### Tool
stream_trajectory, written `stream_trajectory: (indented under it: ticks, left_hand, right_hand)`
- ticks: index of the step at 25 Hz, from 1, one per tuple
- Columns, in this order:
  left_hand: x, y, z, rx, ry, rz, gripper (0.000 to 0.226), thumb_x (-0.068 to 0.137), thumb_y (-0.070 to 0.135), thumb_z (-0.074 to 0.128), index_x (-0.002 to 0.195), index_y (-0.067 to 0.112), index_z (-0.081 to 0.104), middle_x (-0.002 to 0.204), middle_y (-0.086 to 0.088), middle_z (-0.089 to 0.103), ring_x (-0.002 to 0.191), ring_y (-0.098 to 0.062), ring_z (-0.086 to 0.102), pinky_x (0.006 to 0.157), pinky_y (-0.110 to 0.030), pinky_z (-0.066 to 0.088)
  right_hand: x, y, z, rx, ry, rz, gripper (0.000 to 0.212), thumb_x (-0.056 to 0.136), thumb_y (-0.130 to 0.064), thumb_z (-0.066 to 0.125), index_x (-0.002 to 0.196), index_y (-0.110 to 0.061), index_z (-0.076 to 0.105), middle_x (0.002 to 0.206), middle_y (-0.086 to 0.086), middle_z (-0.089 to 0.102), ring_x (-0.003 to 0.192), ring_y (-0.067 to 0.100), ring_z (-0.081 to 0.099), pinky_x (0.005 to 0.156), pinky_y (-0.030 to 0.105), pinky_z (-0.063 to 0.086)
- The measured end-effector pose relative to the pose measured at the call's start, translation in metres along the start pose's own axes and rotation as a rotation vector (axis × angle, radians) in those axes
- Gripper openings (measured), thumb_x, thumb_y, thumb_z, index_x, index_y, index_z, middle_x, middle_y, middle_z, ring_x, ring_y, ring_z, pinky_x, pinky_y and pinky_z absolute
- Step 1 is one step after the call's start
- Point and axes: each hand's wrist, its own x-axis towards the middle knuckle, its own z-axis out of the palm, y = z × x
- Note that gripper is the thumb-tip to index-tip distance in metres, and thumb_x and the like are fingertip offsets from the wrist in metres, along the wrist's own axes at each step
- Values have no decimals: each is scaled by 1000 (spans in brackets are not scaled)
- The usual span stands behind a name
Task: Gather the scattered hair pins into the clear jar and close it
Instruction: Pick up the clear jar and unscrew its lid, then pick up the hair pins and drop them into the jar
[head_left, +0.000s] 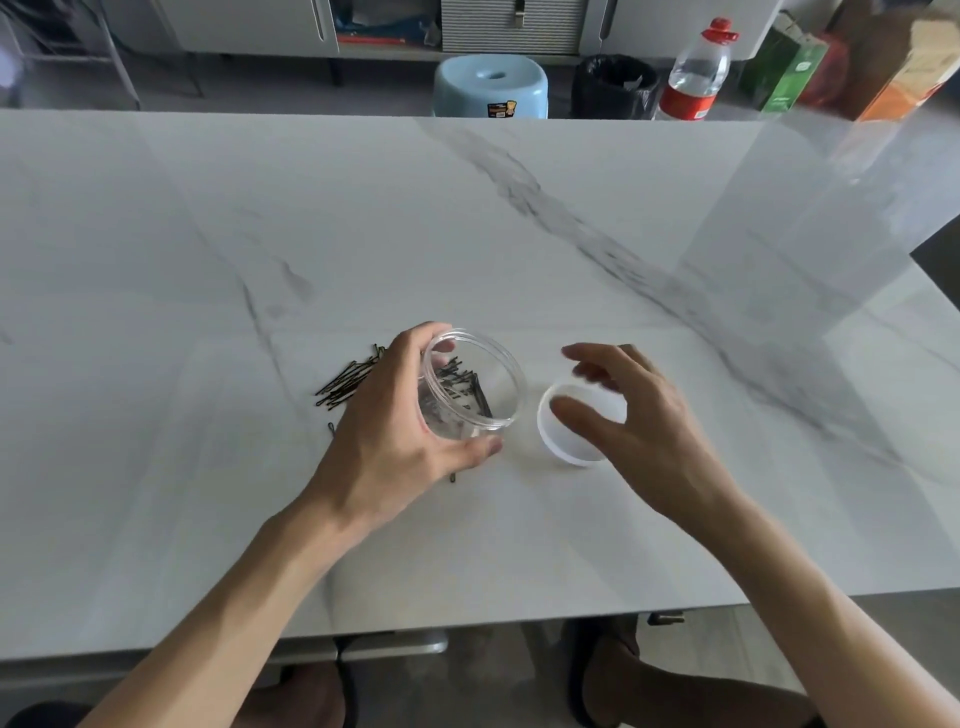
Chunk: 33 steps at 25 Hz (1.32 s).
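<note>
My left hand (395, 441) grips the clear jar (485, 387), which is tilted with its open mouth facing right and up. Through its wall dark hair pins show. A pile of black hair pins (345, 382) lies on the table just left of that hand; single pins lie at its lower left and below the thumb. The white lid (569, 439) rests upside down on the table right of the jar. My right hand (639, 421) hovers over the lid with fingers spread, slightly blurred, holding nothing.
The white marble table (467, 234) stretches far back and to both sides. Past its far edge stand a blue stool (491, 85), a black bin (613, 85) and a water bottle (696, 73). Boxes stand at the far right.
</note>
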Motion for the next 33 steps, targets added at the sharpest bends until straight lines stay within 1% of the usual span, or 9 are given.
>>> stream_trajectory:
  ticks: [3,5,7,13,20,23,27,31,33]
  left_hand:
    - [-3,4,1,-20,-34,1,94,59,37,86,138,33,36,130,13,53,124,3,48,97,-33,49]
    - [-3,3,-4,-75,-9,-36,102,55,36,91,139,33,34,130,12,53,123,4,50,94,-28,51]
    - [-2,1,-9,-80,49,-71,104,49,40,93,137,32,37,128,11,55,121,4,52,93,-18,47]
    - [13,-16,-40,1,313,-127,90,54,36,92,129,28,43,125,10,55,119,-2,51,88,-2,34]
    - [18,-32,-63,-51,358,-206,89,55,40,91,129,29,44,125,10,57,117,-7,54,94,-23,41]
    - [16,-36,-66,-26,340,-199,90,55,42,90,131,30,43,125,11,56,118,-6,53,94,-25,41]
    - [13,-35,-65,10,309,-177,89,55,43,89,131,30,42,127,11,55,119,-5,52,93,-23,40]
    - [10,-31,-62,92,286,-133,93,55,42,89,133,28,40,130,9,54,121,-6,50,94,-21,38]
    - [9,-30,-59,129,266,-124,95,55,42,89,135,27,39,131,8,54,121,-6,49,96,-22,38]
  right_hand:
    - [2,-26,19,200,2,-18,22,90,-26,61,112,-22,66,70,-1,67,69,12,66,72,39,54]
    - [6,-38,32,270,13,13,22,92,-23,59,111,-21,67,65,-1,65,66,13,66,72,43,55]
    - [14,-45,35,322,16,33,20,93,-20,55,107,-20,70,65,-2,65,65,13,65,68,36,53]
    - [46,-39,50,-406,7,134,15,83,-38,63,84,-25,70,83,-2,69,78,25,63,66,35,51]
    - [59,-44,71,-627,-79,156,7,72,-17,62,70,-14,67,71,8,63,66,35,57,58,33,42]
    - [58,-45,77,-719,-74,116,18,73,-9,54,59,-14,43,55,5,40,50,32,33,51,33,31]
    - [55,-45,78,-703,-91,122,20,80,-9,50,62,-14,41,56,6,39,49,31,34,50,33,28]
    - [61,-43,69,-451,-13,135,15,89,-15,44,90,-11,59,83,10,65,80,36,58,64,39,49]
    - [64,-43,68,-313,29,106,14,89,-13,49,91,-13,62,83,6,69,82,30,62,70,41,53]
